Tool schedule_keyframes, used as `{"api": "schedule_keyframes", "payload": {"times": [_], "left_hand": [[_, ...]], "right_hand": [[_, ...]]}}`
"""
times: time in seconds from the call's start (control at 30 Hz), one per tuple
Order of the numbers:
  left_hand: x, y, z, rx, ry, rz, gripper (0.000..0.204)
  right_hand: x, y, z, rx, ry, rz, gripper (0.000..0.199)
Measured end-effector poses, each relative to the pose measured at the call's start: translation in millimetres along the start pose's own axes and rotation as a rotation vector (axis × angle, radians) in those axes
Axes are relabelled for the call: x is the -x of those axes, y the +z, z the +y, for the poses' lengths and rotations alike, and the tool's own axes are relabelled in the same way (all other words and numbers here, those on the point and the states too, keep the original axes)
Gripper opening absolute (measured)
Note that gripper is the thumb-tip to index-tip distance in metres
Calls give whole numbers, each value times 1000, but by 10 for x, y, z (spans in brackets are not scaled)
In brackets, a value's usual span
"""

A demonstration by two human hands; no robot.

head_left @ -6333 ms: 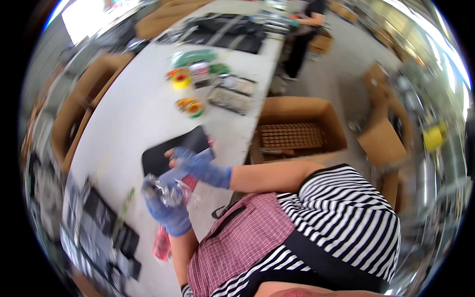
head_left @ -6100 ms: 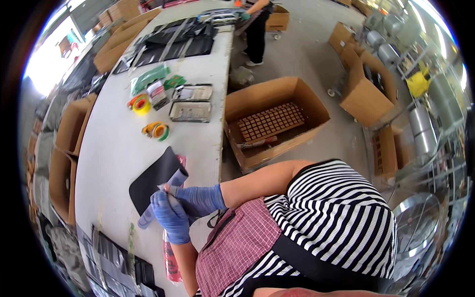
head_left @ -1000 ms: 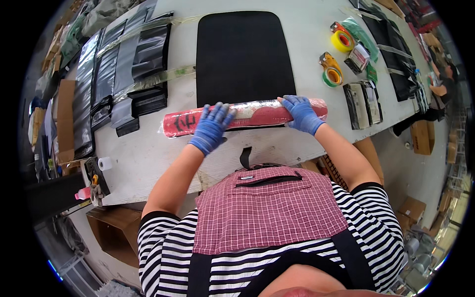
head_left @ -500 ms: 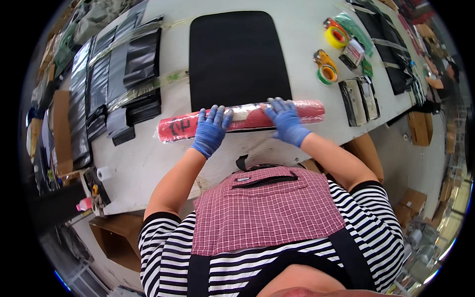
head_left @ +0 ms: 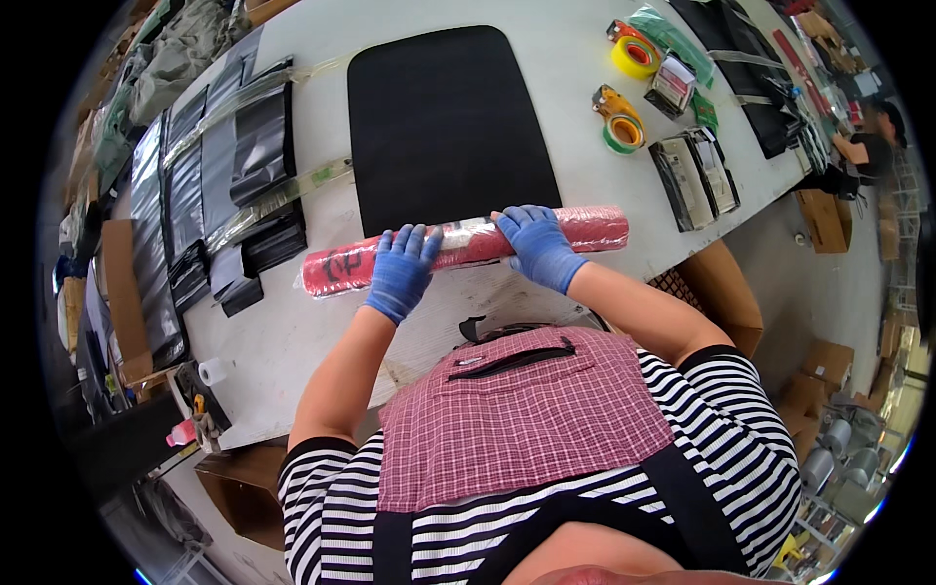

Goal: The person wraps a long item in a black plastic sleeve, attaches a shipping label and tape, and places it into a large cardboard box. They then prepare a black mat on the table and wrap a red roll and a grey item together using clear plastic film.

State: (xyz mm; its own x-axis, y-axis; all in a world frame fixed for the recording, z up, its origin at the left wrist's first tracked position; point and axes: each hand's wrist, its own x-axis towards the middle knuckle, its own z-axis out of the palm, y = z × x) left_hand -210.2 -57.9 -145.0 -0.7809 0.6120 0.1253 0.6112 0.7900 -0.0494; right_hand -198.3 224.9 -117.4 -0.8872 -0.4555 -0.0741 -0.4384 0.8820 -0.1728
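We take the clock from the centre of our view, 12 being straight ahead. The white table [head_left: 322,322] fills most of what lies before us. At about 2 o'clock, beyond it, stands a person [head_left: 867,148] in a dark top. A cardboard box [head_left: 738,304] sits at 3 o'clock, low beside the table's edge. At 10 o'clock black plastic [head_left: 261,146] lies in folded, overlapping layers, with strips of clear tape across it. At 12 o'clock a black mat [head_left: 448,122] with rounded far corners lies flat, well apart from the heap of plastic. Across the mat's near end lies the red roll [head_left: 466,249] in clear wrap, its 9 o'clock end a little closer to us than its 3 o'clock end. At 2 o'clock an open gray case [head_left: 695,181] rests near the table's edge. Both our hands, in blue gloves, lie on the roll, well apart: the left hand [head_left: 400,274] with its fingers slightly spread over it, the right hand [head_left: 542,250] with its fingers closer together and laid over the top. Between 1 and 2 o'clock is a yellow dispenser [head_left: 614,109]; at 1 o'clock, a yellow tape [head_left: 634,64]. A small white roll [head_left: 212,371] stands between 8 and 9 o'clock.
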Motion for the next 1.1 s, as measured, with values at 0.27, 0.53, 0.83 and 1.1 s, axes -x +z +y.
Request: {"api": "schedule_keyframes", "payload": {"times": [0.27, 0.53, 0.83, 1.1], "left_hand": [[-252, -473, -81, 687, -68, -589, 61], [-369, -309, -437, 1229, -352, -783, 57], [48, -479, 185, 579, -302, -512, 78], [-474, -233, 524, 133, -259, -371, 95]], "right_hand": [[105, -65, -17, 61, -65, -159, 80], [-900, -276, 321, -343, -113, -672, 66], [-767, -313, 219, -342, -142, -777, 57], [-1399, 7, 678, -290, -319, -139, 64]]}}
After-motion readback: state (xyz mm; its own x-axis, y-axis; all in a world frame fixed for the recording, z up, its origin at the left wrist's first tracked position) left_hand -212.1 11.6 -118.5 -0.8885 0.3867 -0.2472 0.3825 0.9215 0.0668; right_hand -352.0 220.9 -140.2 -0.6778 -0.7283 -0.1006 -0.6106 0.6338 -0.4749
